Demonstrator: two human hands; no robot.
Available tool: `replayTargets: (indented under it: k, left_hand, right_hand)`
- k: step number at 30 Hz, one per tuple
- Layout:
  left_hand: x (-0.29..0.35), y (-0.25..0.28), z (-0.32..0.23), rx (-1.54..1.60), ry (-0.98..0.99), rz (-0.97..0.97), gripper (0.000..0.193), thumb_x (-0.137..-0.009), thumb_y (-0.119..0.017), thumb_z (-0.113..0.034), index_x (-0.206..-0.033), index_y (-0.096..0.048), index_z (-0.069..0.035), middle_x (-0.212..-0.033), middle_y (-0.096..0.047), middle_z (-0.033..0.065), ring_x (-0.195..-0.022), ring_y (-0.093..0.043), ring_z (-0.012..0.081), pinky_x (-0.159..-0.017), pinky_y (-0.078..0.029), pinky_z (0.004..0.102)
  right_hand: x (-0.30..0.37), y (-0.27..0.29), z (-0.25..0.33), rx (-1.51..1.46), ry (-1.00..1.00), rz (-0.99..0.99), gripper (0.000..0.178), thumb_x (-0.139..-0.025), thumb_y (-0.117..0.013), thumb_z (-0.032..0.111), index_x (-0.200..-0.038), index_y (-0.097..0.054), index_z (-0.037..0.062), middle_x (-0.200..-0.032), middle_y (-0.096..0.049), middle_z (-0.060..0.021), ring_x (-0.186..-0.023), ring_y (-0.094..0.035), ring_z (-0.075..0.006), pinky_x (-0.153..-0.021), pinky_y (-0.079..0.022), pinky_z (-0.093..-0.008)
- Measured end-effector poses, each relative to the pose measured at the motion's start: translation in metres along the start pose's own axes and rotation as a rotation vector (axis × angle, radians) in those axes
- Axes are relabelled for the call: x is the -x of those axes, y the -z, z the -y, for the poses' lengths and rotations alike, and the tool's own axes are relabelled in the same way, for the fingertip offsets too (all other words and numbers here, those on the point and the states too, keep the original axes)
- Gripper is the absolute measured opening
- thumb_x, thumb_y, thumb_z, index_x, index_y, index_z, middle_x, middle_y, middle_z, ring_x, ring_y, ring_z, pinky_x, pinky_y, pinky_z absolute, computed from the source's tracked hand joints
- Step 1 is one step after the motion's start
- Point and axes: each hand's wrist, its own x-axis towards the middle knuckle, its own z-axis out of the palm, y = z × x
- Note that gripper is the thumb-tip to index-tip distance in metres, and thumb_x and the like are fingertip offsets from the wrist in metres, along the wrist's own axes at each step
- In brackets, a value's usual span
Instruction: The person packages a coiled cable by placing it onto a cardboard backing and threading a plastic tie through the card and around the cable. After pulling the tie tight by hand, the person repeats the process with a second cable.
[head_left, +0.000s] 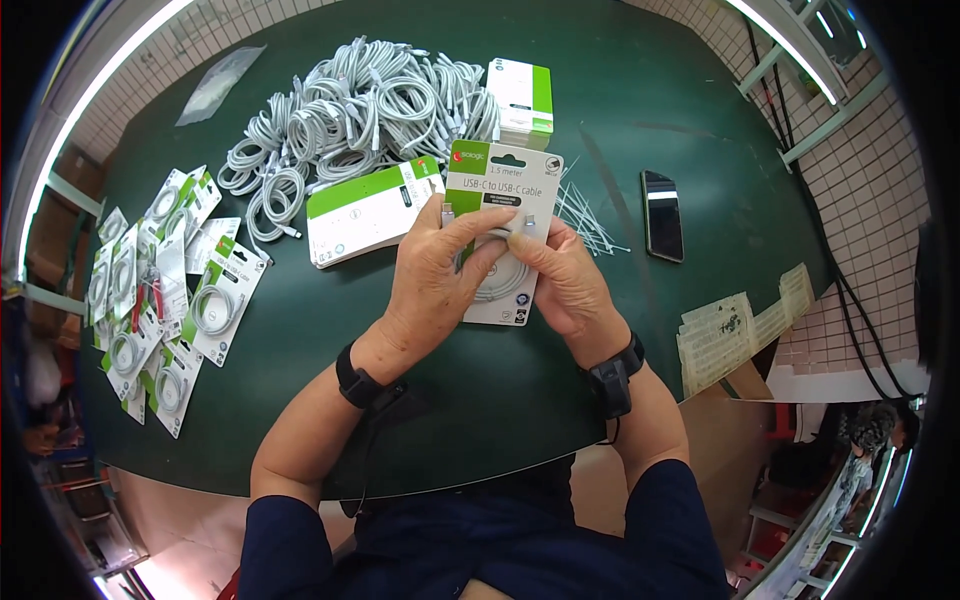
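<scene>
Left hand [432, 280]: grip clenched on the white-and-green cardboard backing card with a coiled white cable [500, 235], thumb across the coil, fingers behind the card's left edge.
Right hand [565, 280]: grasps the same card at its right side, thumb pressed on the cable near a connector.
Card: held upright above the dark green round counter [620, 110], just in front of the person, between both hands.
Loose cables: heap of coiled white cables [350, 110] lies beyond the hands.
Blank cards: stack of white-and-green cards [370, 210] just left of the held card; a second stack [522, 100] behind it.
Finished packs: carded cables [165, 300] spread at the counter's left.
Other: black phone [662, 215] and white cable ties [590, 220] at the right.
</scene>
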Motion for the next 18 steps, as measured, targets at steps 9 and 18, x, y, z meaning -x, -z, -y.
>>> replayTargets:
  k: [9, 18]
  left_hand:
    - [-0.001, 0.003, 0.013, 0.126, 0.085, 0.104, 0.026, -0.089, -0.078, 0.001, -0.114, -0.079, -0.007, -0.118, -0.066, 0.0156, -0.108, -0.072, 0.0306, -0.091, -0.059, 0.0387]
    - [0.003, 0.002, 0.022, 0.078, 0.084, 0.026, 0.02, -0.09, -0.079, 0.001, -0.11, -0.078, -0.004, -0.114, -0.068, 0.0136, -0.104, -0.073, 0.0278, -0.088, -0.06, 0.0365]
  right_hand:
    - [-0.002, 0.001, -0.002, 0.07, -0.029, -0.035, 0.044, -0.095, -0.079, 0.006, -0.135, -0.064, 0.0005, -0.131, -0.071, -0.011, -0.118, -0.07, -0.0216, -0.107, -0.056, -0.0386]
    - [-0.001, -0.009, 0.003, 0.185, -0.024, -0.086, 0.038, -0.1, -0.076, 0.012, -0.133, -0.065, -0.0015, -0.127, -0.073, -0.0114, -0.113, -0.071, -0.0193, -0.102, -0.057, -0.0362]
